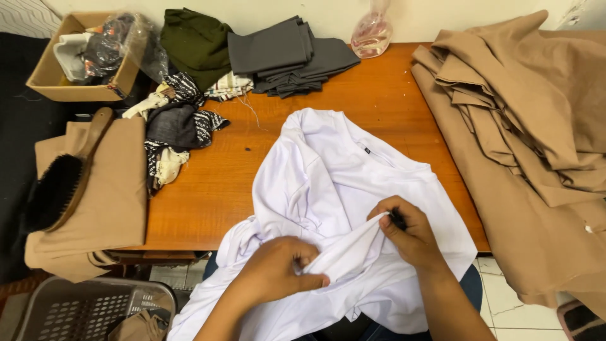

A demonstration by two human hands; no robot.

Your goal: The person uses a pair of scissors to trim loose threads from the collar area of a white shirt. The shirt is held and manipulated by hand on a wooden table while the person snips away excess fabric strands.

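From the head view, a white garment (341,189) lay spread and rumpled across the near edge of the wooden table (379,101), its lower part spilling off toward the person's lap. The left hand (278,271) was down on the cloth near the bottom of the frame, fingers curled and pinching a raised fold of the white fabric between thumb and fingertips. The right hand (407,230) sat just beside it, a little higher, closed on the same ridge of fabric and gripping a small dark object (398,219) against it; what that object was could not be told.

Around them, plenty of cloth. A big heap of tan fabric (530,126) draped over the right end of the table and hung off its edge. At the back lay a stack of folded grey cloth (284,57), with a dark green bundle (196,41) to its left and a clear plastic bag (371,31) to its right. A cardboard box (57,76) stood at the far left corner, patterned black-and-white scraps (180,123) near it. On a folded tan piece (107,189) at the left rested a wooden brush (63,183) with dark bristles. Below, a grey plastic basket (82,309) showed at the bottom left.
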